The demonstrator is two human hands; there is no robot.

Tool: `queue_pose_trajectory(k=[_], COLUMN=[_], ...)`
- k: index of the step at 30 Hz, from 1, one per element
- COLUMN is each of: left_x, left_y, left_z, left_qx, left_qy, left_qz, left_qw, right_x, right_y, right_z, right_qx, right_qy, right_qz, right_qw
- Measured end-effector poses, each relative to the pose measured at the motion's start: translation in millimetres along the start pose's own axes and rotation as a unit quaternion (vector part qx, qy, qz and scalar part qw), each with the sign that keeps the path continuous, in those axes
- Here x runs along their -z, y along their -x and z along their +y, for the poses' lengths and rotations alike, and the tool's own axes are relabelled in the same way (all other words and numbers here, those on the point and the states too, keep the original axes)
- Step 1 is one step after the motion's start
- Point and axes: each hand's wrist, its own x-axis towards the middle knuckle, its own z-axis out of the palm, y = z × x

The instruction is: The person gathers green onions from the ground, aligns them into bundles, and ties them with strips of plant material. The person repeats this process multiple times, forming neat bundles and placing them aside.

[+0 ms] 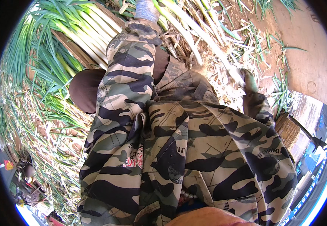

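Note:
At the top edge my left hand (146, 11) wears a pale blue-grey glove; its fingers lie beyond the frame. A long white-stemmed green onion (200, 32) slants down from beside that glove to my right. Around its root end is my right hand (250, 80), gloved and somewhat blurred. A second, shorter onion stalk (190, 45) runs alongside, its lower tip near the dry roots and husks. Both of my arms are in camouflage sleeves.
Trimmed onions (87, 31) lie in a bundle at upper left, by a wooden board (73, 49). Peelings (47, 141) cover the ground on the left. On the right are a brown sheet (307, 53) and a woven block (287, 130). My brown-clad knee (86, 90) sticks out at left.

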Motion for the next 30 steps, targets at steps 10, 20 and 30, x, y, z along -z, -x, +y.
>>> queue_pose_trajectory(k=[10,20,30], left_x=[6,-13,-11], left_y=[-14,25,16], left_z=[-5,-1,-20], left_qx=[-0.022,0.026,0.124], left_qy=[-0.065,-0.237,-0.055], left_qz=[0.066,-0.133,0.024], left_qw=[0.995,0.962,0.991], right_x=[34,-61,-87], right_y=[46,11,9], right_z=[-87,-234,-241], right_qx=[0.070,0.027,0.096], right_qy=[-0.119,-0.419,-0.222], right_qz=[0.025,-0.299,0.002], right_qw=[0.990,0.857,0.970])
